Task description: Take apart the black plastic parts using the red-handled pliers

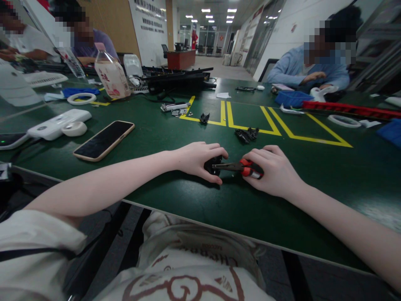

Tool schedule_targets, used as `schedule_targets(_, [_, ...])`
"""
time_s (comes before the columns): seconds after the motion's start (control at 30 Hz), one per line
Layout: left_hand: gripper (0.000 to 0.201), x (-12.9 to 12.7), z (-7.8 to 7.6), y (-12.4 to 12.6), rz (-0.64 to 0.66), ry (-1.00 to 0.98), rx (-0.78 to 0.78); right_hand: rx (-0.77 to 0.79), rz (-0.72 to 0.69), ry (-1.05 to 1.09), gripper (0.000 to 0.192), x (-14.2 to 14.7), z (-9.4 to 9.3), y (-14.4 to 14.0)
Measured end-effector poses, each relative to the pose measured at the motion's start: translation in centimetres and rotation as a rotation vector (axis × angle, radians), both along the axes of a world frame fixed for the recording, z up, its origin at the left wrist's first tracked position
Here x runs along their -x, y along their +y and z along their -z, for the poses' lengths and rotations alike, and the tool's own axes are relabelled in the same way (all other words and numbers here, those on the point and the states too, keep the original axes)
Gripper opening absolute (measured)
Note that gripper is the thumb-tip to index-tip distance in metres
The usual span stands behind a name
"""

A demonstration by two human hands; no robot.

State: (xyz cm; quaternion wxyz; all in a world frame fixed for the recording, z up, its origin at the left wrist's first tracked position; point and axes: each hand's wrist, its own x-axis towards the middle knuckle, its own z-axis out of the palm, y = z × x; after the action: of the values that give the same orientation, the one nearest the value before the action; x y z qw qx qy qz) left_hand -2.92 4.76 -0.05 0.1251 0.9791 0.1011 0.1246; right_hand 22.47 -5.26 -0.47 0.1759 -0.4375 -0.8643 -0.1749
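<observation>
Green table (175, 200) with yellow tape lines (250, 125), crowded along the far side: black flat equipment (178, 79), pink-labelled bottle (111, 75), white charger-like unit (59, 123), phone (105, 139) lying face up to the left, well apart from the work. Other people seated at the far left and far right, hands on their own things.

Near edge, centre: left hand (197, 161) closed over a small black part (213, 165), pinning it to the table, thumb underneath at the near side. Right hand (275, 171) wrapped around the red-and-black handles of pliers (238, 167). Pliers nose pointing left, tip touching or inside the black part; exact bite hidden by fingers. Loose black fragments (247, 133) just beyond the hands, another (204, 118) further back by the tape.

Risks, judged from this layout:
- Slip of the pliers tip off the part, straight toward the left fingers, which sit right at the nose.
- Part small and mostly covered; weak hold likely to let it twist or skid on the smooth surface.
- Hard squeeze liable to crack the plastic and scatter more bits.
- Work close to the table edge; dropped pieces likely lost to the floor.
</observation>
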Motion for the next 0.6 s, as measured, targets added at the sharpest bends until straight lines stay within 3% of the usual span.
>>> schedule_targets(0.3, [0.065, 0.01, -0.04, 0.01, 0.009, -0.015, 0.04, -0.135, -0.012, -0.075, 0.016, -0.08, -0.27, -0.22])
schedule_targets(0.6, [0.062, 0.0, -0.14, -0.05, 0.01, -0.016, 0.048, -0.113, -0.022, -0.073, 0.017, -0.4, -0.24, 0.21])
